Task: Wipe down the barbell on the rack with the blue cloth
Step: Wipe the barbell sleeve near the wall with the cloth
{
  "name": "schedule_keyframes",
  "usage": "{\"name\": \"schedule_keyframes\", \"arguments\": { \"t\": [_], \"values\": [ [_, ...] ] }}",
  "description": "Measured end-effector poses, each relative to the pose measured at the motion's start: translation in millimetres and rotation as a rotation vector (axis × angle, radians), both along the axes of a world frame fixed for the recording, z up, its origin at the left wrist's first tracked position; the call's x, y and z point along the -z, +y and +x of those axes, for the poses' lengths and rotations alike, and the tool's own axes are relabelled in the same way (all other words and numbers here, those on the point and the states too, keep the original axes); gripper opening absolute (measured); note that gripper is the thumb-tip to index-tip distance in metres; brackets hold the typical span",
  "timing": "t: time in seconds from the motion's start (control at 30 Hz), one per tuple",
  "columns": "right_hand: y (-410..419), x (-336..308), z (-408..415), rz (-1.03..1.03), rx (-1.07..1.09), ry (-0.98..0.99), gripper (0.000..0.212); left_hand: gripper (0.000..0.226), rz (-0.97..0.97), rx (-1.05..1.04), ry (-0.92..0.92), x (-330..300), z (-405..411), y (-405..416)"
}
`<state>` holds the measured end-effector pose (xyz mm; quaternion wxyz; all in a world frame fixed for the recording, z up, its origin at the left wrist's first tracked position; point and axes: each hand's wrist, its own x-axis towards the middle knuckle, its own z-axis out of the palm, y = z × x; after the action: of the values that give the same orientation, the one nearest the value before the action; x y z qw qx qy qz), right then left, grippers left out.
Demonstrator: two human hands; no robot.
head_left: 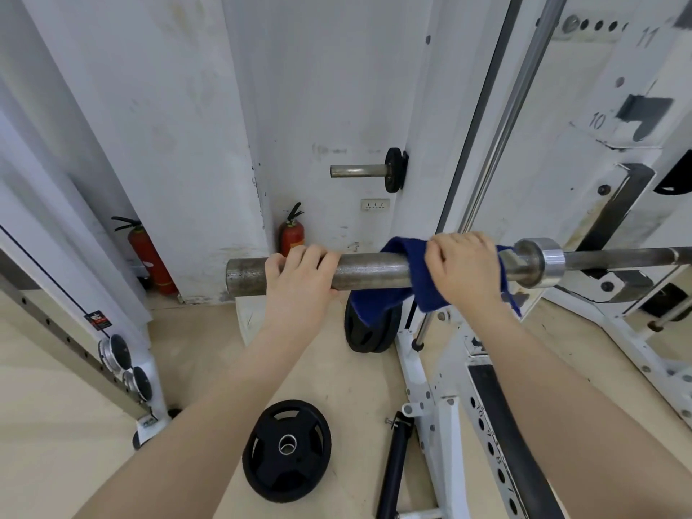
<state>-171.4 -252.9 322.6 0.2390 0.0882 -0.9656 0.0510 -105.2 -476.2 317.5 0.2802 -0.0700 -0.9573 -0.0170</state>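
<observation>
A steel barbell [374, 269] lies across the white rack [423, 361], its thick bare sleeve pointing left. My left hand [299, 275] grips the sleeve near its open end. The blue cloth [408, 282] is draped over the sleeve just left of the shiny collar [543, 262], with loose ends hanging below. My right hand [468, 269] is closed over the cloth and the bar together. The thinner shaft [629, 254] runs off to the right past the collar.
A black weight plate [286, 445] lies flat on the wooden floor below my arms. Another plate [369, 331] leans upright behind the cloth. Two red fire extinguishers [292, 234] stand against the white wall. A plate-storage peg [359, 171] sticks out from the wall.
</observation>
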Motion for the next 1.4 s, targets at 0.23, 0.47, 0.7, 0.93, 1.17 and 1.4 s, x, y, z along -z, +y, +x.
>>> {"name": "schedule_keyframes", "arguments": {
  "t": [0.23, 0.47, 0.7, 0.93, 1.17, 1.4],
  "values": [
    [-29, 5, 10, -0.09, 0.021, -0.026, 0.04, 0.054, 0.075, -0.03, -0.025, 2, 1, 6],
    [27, -1, 4, -0.046, -0.043, -0.029, 0.038, 0.056, 0.038, -0.147, -0.088, -2, 4, 22],
    [44, -12, -10, -0.046, 0.085, -0.11, 0.033, 0.062, 0.057, 0.026, -0.204, -23, -14, 81],
    [71, -18, -18, 0.005, 0.344, -0.079, 0.033, 0.045, 0.006, 0.044, -0.2, -15, -27, 87],
    [15, 2, 1, 0.015, -0.013, -0.031, 0.044, 0.041, 0.038, 0.067, -0.154, -14, -26, 88],
    [45, -5, -3, -0.162, 0.261, -0.013, 0.038, 0.044, 0.038, 0.097, -0.09, -9, -26, 81]
  ]
}}
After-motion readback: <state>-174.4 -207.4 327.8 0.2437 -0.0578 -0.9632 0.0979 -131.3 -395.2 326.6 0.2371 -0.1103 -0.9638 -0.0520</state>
